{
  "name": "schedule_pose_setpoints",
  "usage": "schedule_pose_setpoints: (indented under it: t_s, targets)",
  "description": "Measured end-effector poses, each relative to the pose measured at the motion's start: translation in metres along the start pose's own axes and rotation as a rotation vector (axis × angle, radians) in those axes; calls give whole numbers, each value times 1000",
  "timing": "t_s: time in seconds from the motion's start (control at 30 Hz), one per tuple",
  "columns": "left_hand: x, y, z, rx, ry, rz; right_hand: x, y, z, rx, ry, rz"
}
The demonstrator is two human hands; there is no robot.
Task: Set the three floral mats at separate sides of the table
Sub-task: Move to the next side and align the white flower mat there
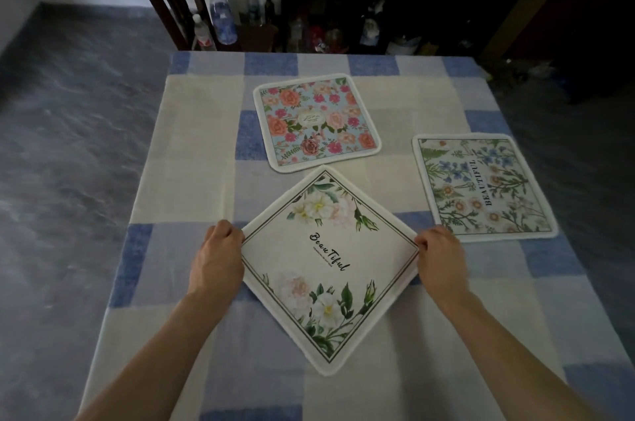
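I have both forearms reaching forward from the bottom corners, bare and angled inward. My left hand (220, 254) is curled, fingers (229, 231) pinched closed, knuckles up. My right hand (441, 257) mirrors it well apart on the other side, fingers (423, 242) closed in a pinch too.

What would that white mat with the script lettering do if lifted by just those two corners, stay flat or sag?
Probably sag somewhat: the white mat looks like soft, fleecy cloth with a padded edge, and it lies fully flat on the tablecloth. It seems light, since the left hand and right hand each pinch only a corner. It may drag rather than slide on the cloth.
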State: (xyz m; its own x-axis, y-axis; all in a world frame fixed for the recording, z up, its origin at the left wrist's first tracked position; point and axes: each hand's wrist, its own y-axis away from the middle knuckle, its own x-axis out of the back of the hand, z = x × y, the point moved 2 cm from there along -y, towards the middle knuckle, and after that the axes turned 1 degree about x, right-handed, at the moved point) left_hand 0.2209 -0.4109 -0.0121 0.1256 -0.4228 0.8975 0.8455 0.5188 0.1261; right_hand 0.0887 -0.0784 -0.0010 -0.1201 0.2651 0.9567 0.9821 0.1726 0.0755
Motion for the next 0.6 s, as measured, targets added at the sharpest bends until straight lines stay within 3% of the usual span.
schedule_pose_setpoints:
  t_s: [0.2, 0.4, 0.6]
  targets:
    - [2, 30, 8, -165, -121, 44, 25, 44, 25, 49, -76, 102]
    - [10, 74, 26, -202, -68, 98, 33, 72, 49, 123, -126, 121]
    - [-8, 133, 40, -207, -171, 108, 31, 96, 91, 174, -158, 73]
